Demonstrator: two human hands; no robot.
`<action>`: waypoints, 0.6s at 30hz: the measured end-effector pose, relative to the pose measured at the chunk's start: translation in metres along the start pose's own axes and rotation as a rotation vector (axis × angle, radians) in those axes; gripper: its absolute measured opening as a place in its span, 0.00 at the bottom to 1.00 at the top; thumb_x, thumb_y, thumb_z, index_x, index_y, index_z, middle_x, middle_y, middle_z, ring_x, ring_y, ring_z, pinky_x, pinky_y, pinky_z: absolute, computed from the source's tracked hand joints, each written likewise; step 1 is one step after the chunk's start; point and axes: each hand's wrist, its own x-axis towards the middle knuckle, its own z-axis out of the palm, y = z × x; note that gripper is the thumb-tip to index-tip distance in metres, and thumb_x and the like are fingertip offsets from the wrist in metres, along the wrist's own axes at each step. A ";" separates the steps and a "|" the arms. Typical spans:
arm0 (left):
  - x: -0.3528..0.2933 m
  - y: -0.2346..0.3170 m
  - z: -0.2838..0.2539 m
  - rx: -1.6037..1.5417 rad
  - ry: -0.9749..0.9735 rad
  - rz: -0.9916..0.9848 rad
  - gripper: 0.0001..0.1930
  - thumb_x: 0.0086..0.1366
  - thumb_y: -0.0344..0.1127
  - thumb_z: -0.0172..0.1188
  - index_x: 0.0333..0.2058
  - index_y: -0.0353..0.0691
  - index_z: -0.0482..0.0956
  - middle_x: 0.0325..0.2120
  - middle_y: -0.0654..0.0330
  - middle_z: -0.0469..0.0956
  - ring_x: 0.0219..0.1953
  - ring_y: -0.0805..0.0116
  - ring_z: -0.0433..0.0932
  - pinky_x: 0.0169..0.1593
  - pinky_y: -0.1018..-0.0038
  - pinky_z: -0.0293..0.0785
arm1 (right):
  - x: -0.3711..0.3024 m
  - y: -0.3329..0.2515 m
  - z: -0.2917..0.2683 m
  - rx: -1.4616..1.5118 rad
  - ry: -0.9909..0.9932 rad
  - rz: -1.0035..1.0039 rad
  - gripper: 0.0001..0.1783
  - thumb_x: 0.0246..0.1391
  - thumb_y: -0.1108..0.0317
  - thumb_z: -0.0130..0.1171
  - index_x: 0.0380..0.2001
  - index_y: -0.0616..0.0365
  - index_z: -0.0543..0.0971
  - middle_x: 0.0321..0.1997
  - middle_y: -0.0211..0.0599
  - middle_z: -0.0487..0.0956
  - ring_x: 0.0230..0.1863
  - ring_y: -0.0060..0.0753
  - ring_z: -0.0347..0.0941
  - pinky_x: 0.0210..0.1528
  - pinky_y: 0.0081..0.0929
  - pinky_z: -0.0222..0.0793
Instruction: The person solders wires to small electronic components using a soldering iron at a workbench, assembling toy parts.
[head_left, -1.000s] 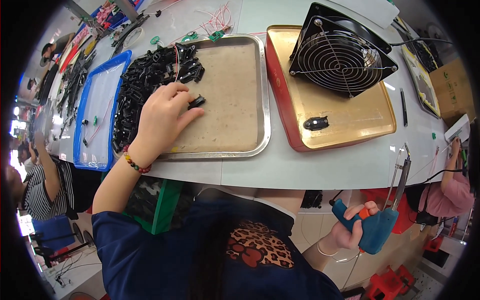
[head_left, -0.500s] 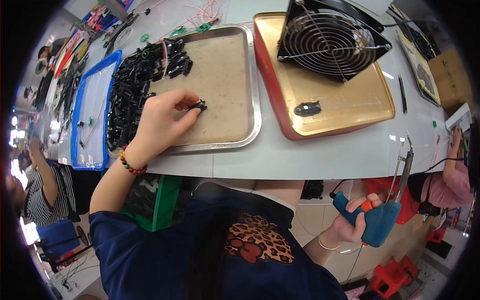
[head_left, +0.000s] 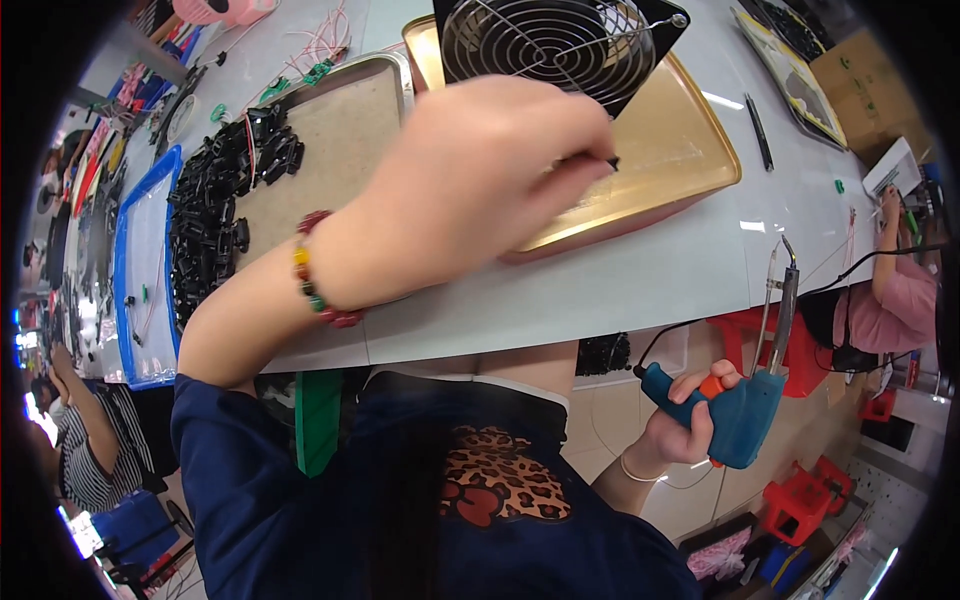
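My left hand (head_left: pixel 490 180) is over the gold tin lid (head_left: pixel 690 150), its thumb and fingers pinched on a small black plastic part (head_left: pixel 614 163); only a dark end of the part shows. The hand hides the middle of the lid. My right hand (head_left: pixel 685 415) grips a teal soldering gun (head_left: pixel 750 420) with an orange trigger, held beyond the table's front edge with its metal tip (head_left: pixel 788 245) pointing up. Behind my left forearm, many similar black parts (head_left: pixel 205 210) lie heaped on the left side of a metal tray (head_left: pixel 335 140).
A black fan with a wire guard (head_left: pixel 555 60) stands on the back of the tin. A blue-rimmed tray (head_left: pixel 127 300) sits at the left. Green boards (head_left: pixel 318 72) with thin wires lie behind the metal tray. A black pen-like tool (head_left: pixel 759 132) lies right of the tin. Co-workers sit at both sides.
My left hand has moved right, from the metal tray to over the tin, with the black part pinched. My right hand still holds the soldering gun. The whole view has shifted.
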 end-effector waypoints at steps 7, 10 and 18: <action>-0.002 -0.008 0.024 0.001 -0.114 -0.022 0.05 0.47 0.27 0.61 0.24 0.38 0.74 0.19 0.58 0.73 0.22 0.63 0.73 0.26 0.74 0.69 | 0.001 0.002 -0.006 -0.014 0.016 0.007 0.24 0.34 0.73 0.48 0.40 0.67 0.63 0.39 0.50 0.66 0.17 0.30 0.66 0.20 0.21 0.62; -0.004 -0.005 0.023 -0.022 -0.158 -0.059 0.05 0.47 0.28 0.62 0.25 0.38 0.75 0.19 0.58 0.73 0.22 0.62 0.73 0.26 0.74 0.69 | 0.002 0.003 -0.006 -0.024 0.044 0.032 0.24 0.34 0.72 0.48 0.40 0.68 0.62 0.39 0.50 0.66 0.17 0.30 0.66 0.20 0.21 0.62; -0.003 -0.005 0.020 -0.012 -0.171 -0.086 0.08 0.44 0.31 0.64 0.25 0.37 0.77 0.18 0.57 0.72 0.25 0.61 0.72 0.28 0.72 0.69 | 0.000 0.007 -0.005 0.005 0.011 0.012 0.23 0.35 0.73 0.49 0.40 0.69 0.63 0.40 0.50 0.67 0.18 0.30 0.66 0.20 0.21 0.62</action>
